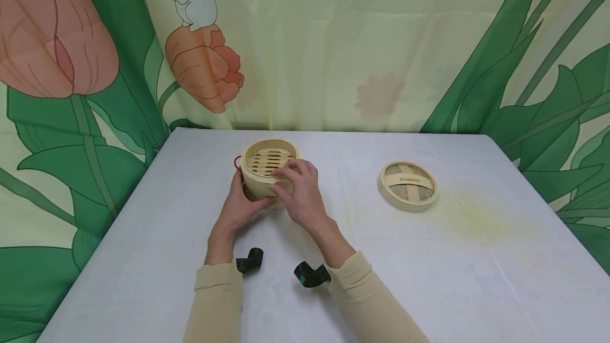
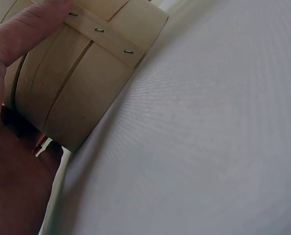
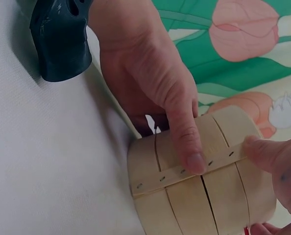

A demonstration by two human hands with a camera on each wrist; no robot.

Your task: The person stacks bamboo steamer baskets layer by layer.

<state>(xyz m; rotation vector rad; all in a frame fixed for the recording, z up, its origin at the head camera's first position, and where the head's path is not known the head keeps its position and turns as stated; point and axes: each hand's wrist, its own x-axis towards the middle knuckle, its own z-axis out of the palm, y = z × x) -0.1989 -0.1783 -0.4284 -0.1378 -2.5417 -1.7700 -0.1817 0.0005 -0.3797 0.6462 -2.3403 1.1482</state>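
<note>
Bamboo steamer (image 1: 259,184) sits near table (image 1: 167,226) far edge, lid (image 1: 408,186) well apart. Left hand (image 1: 240,206) half-curled around steamer side; right hand (image 1: 304,195) pinches near rim.

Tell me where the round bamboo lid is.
In the head view, the bamboo lid lies on the right half of the white table, to the right of the steamer basket and the right hand.

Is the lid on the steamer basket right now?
No, the lid lies apart on the table, and the slats inside the steamer basket show from above.
</note>
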